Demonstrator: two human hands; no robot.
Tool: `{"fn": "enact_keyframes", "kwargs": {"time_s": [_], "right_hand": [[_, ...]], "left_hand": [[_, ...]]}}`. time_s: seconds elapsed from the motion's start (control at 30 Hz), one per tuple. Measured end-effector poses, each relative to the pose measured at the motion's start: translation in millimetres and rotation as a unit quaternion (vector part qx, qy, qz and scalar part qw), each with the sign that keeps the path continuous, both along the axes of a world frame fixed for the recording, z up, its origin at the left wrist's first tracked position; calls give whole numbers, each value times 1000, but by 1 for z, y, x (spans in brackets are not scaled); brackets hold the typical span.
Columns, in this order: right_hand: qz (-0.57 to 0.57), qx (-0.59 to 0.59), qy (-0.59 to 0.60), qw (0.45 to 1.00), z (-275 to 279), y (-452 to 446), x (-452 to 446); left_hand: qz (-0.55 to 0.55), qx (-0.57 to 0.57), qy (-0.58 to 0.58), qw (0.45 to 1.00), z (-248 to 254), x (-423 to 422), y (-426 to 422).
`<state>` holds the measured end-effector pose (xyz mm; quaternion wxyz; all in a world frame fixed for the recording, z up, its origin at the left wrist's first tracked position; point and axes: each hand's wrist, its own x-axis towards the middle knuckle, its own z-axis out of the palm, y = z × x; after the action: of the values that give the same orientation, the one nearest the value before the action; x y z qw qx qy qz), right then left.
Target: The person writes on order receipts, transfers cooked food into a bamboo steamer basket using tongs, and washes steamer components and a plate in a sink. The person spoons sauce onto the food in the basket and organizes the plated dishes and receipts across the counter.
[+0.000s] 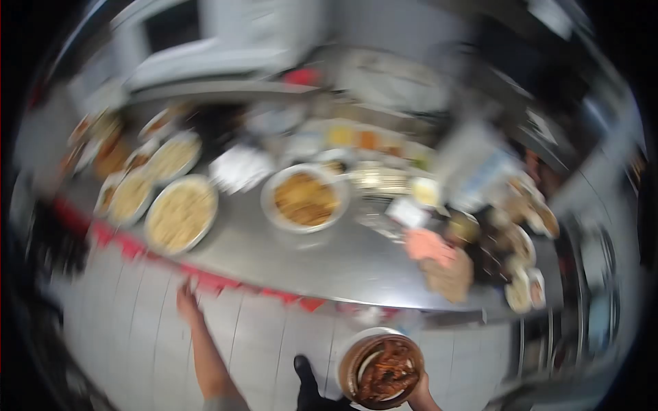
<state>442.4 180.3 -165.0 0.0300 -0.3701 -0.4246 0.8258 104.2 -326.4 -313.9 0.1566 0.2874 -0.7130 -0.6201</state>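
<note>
My right hand [420,392] grips the side of a round brown bowl [346,373] at the bottom of the head view. Dark reddish-brown pieces of food [392,366], perhaps cooked meat, lie in it, with a pale curved patch showing among them. My left hand [185,301] hangs over the floor just off the counter's front edge, a finger stretched out and nothing visible in it. Nearest to that hand on the counter is a large white bowl [212,220] of pale, lumpy food. Motion blur hides fine detail.
A steel counter [322,260] spans the view, with red material [212,281] along its front edge. It bears a white bowl of yellow-brown food [305,198], several more bowls, white paper [241,168], an orange cloth [428,246] and a brown cloth [449,276]. Below is tiled floor [264,335].
</note>
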Motion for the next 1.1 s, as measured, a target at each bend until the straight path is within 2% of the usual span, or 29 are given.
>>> {"fn": "enact_keyframes", "kwargs": {"time_s": [0.03, 0.07, 0.1, 0.13, 0.17, 0.23, 0.33, 0.37, 0.47, 0.67, 0.77, 0.87, 1.03, 1.1], "right_hand": [[-11, 20, 16, 1000, -6, 5, 11], [-3, 77, 34, 996, -20, 12, 24], [6, 165, 48, 985, -35, 18, 39], [3, 226, 56, 973, -46, 25, 53], [25, 293, 59, 954, -34, 37, 67], [-52, 120, 121, 984, 4, 45, 80], [-176, -80, 139, 971, 25, 85, 122], [-212, -110, 101, 966, 43, 97, 134], [-247, -51, 116, 961, 61, 133, 184], [-327, -41, 139, 934, 60, 197, 251], [-350, -62, 148, 923, 57, 220, 259], [-357, -56, 147, 921, 56, 245, 258], [-361, -55, 167, 916, 33, 302, 263], [-372, -51, 161, 913, 31, 333, 262]], "left_hand": [[12, 267, 116, 956, 6, 15, 30], [-14, 348, 129, 928, 5, 33, 64], [-160, 414, 151, 883, -27, 49, 83], [-252, 418, 133, 863, -10, 76, 134], [-275, 437, 70, 854, 12, 116, 185], [-329, 431, 4, 840, 60, 177, 287], [-419, 433, -72, 795, 125, 248, 397], [-449, 417, -87, 785, 143, 265, 428], [-492, 429, -106, 750, 167, 302, 495], [-580, 377, -109, 714, 206, 360, 584], [-625, 284, -86, 722, 209, 373, 621], [-638, 255, -92, 721, 209, 372, 655], [-622, 302, -119, 712, 197, 360, 724], [-638, 285, -121, 705, 198, 349, 758]]}}
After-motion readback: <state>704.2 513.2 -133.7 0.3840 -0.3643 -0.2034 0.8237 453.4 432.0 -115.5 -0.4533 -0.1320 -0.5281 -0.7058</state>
